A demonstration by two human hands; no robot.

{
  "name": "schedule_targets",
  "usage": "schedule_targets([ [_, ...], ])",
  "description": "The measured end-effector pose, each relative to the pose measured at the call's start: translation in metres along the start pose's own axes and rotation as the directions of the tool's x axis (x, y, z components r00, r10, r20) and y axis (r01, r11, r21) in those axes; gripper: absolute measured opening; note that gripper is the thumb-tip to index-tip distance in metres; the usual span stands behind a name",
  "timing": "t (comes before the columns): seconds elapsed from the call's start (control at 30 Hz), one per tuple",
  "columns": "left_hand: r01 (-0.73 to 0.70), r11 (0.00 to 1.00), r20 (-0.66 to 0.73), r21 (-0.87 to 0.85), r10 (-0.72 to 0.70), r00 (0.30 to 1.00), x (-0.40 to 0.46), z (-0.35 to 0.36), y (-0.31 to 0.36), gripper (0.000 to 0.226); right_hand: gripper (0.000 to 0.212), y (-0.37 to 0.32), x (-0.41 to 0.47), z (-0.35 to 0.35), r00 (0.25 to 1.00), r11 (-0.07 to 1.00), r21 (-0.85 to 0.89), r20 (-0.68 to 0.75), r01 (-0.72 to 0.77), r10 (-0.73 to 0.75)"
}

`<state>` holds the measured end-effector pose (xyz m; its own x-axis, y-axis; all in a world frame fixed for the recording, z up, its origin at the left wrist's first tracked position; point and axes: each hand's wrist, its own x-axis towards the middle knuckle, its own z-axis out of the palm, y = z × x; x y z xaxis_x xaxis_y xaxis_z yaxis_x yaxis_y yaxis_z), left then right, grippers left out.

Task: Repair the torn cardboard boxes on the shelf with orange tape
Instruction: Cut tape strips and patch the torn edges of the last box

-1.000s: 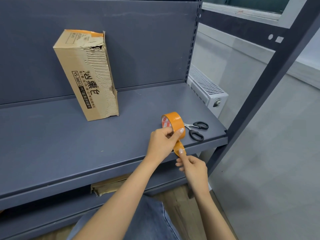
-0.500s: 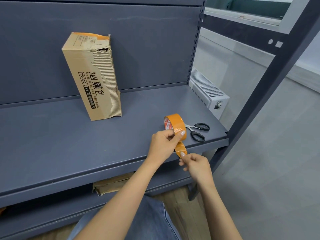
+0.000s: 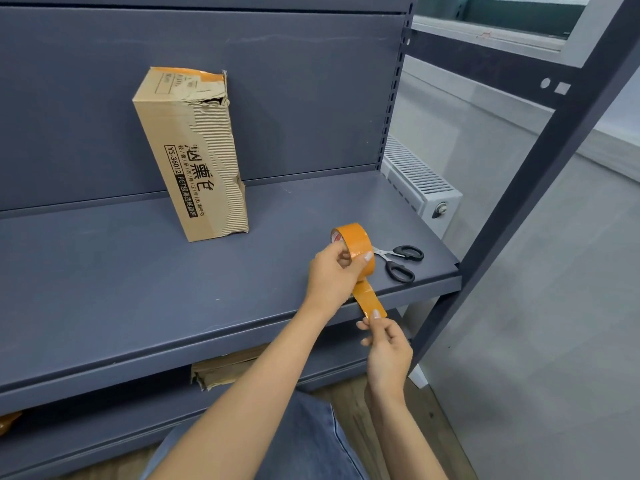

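A tall cardboard box (image 3: 192,157) stands upright on the grey shelf (image 3: 138,289), leaning near the back panel. Its right side is torn, with bare corrugation showing and a hole at the top corner. My left hand (image 3: 332,275) grips the orange tape roll (image 3: 353,240) above the shelf's front right part. A strip of orange tape (image 3: 369,299) runs down from the roll, and my right hand (image 3: 386,344) pinches its free end just below the shelf's front edge.
Black-handled scissors (image 3: 401,261) lie on the shelf right of the roll. Another torn cardboard box (image 3: 221,368) lies on the lower shelf. A dark upright post (image 3: 540,161) and a white radiator (image 3: 419,178) stand to the right.
My right hand has pulled the tape end down and away from the roll, so the loose strip is longer. The view has shifted slightly left, and the box sits further right in frame.
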<state>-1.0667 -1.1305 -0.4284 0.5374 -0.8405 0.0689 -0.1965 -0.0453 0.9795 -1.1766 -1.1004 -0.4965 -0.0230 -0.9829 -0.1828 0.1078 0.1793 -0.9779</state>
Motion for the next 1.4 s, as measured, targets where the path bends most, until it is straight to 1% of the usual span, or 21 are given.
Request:
schedule_targets([
  [0.03,0.039,0.998,0.013,-0.058,-0.039,0.999,0.002,0.001,0.003,0.006,0.026,0.001,0.001,0.0,1.0,1.0,0.015,0.017,-0.02,0.02],
  [0.13,0.149,0.974,0.104,-0.171,-0.133,0.986,0.01,0.001,0.012,0.008,0.022,0.001,0.006,-0.004,0.983,0.988,0.082,0.14,-0.127,0.115],
  [0.27,0.228,0.958,0.184,-0.171,-0.197,0.963,0.018,-0.004,0.018,0.007,0.022,-0.007,0.019,-0.013,0.919,0.946,0.139,0.314,-0.294,0.24],
  [0.33,0.252,0.949,0.2,-0.191,-0.214,0.956,0.019,-0.004,0.021,0.008,0.022,-0.009,0.022,-0.013,0.888,0.909,0.2,0.365,-0.367,0.278],
  [0.37,0.262,0.939,0.199,-0.221,-0.22,0.955,0.019,-0.003,0.023,0.009,0.023,-0.009,0.022,-0.012,0.884,0.898,0.224,0.373,-0.379,0.281],
  [0.4,0.267,0.93,0.194,-0.253,-0.222,0.956,0.018,-0.002,0.025,0.009,0.023,-0.009,0.022,-0.011,0.891,0.899,0.235,0.366,-0.368,0.269],
  [0.43,0.268,0.92,0.185,-0.287,-0.221,0.958,0.018,-0.001,0.027,0.01,0.024,-0.01,0.021,-0.011,0.908,0.919,0.22,0.342,-0.327,0.242],
  [0.53,0.257,0.903,0.138,-0.343,-0.222,0.965,0.014,0.0,0.026,0.01,0.025,-0.013,0.016,-0.011,0.966,0.991,0.086,0.244,-0.104,0.081],
  [0.6,0.237,0.895,0.091,-0.378,-0.219,0.971,0.012,0.0,0.024,0.012,0.027,-0.016,0.013,-0.013,0.976,1.0,0.027,0.216,0.016,-0.022],
  [0.7,0.154,0.873,-0.005,-0.463,-0.176,0.984,0.015,-0.011,0.029,0.017,0.03,-0.024,0.007,-0.021,0.947,0.976,-0.027,0.249,0.214,-0.201],
  [0.77,0.084,0.896,-0.051,-0.436,-0.117,0.992,0.019,-0.023,0.031,0.015,0.029,-0.032,0.005,-0.029,0.904,0.942,-0.06,0.307,0.33,-0.297],
  [0.83,0.046,0.915,-0.041,-0.401,-0.068,0.997,0.02,-0.028,0.033,0.013,0.028,-0.041,0.006,-0.035,0.871,0.912,-0.074,0.337,0.404,-0.358],
  [0.93,-0.031,0.944,-0.066,-0.327,0.009,0.998,0.018,-0.032,0.031,0.017,0.026,-0.053,0.005,-0.043,0.86,0.904,-0.047,0.334,0.424,-0.386],
  [1.0,-0.096,0.963,-0.072,-0.251,0.081,0.994,0.018,-0.036,0.029,0.02,0.026,-0.055,0.002,-0.05,0.845,0.902,-0.036,0.367,0.43,-0.388],
  [1.07,-0.091,0.963,-0.037,-0.254,0.084,0.996,0.017,-0.039,0.027,0.022,0.027,-0.052,0.002,-0.057,0.848,0.91,-0.032,0.378,0.413,-0.371],
  [1.13,0.002,0.937,0.003,-0.35,-0.001,1.0,0.019,-0.041,0.027,0.022,0.029,-0.048,0.006,-0.061,0.866,0.923,-0.024,0.354,0.385,-0.352],
  [1.17,0.072,0.901,0.034,-0.428,-0.064,0.997,0.02,-0.042,0.028,0.021,0.029,-0.046,0.009,-0.063,0.872,0.926,-0.03,0.348,0.377,-0.343],
  [1.23,0.218,0.764,0.099,-0.607,-0.2,0.975,0.021,-0.045,0.029,0.018,0.028,-0.044,0.013,-0.064,0.879,0.928,-0.054,0.347,0.368,-0.328],
  [1.27,0.25,0.71,0.114,-0.659,-0.235,0.965,0.022,-0.046,0.028,0.017,0.028,-0.043,0.014,-0.064,0.881,0.929,-0.062,0.347,0.365,-0.323],
  [1.3,0.251,0.695,0.114,-0.673,-0.237,0.965,0.023,-0.048,0.027,0.018,0.029,-0.042,0.014,-0.065,0.88,0.929,-0.065,0.349,0.365,-0.321],
  [1.4,0.133,0.851,0.047,-0.508,-0.127,0.991,0.02,-0.045,0.025,0.021,0.032,-0.036,0.009,-0.064,0.871,0.924,-0.09,0.38,0.371,-0.313],
])
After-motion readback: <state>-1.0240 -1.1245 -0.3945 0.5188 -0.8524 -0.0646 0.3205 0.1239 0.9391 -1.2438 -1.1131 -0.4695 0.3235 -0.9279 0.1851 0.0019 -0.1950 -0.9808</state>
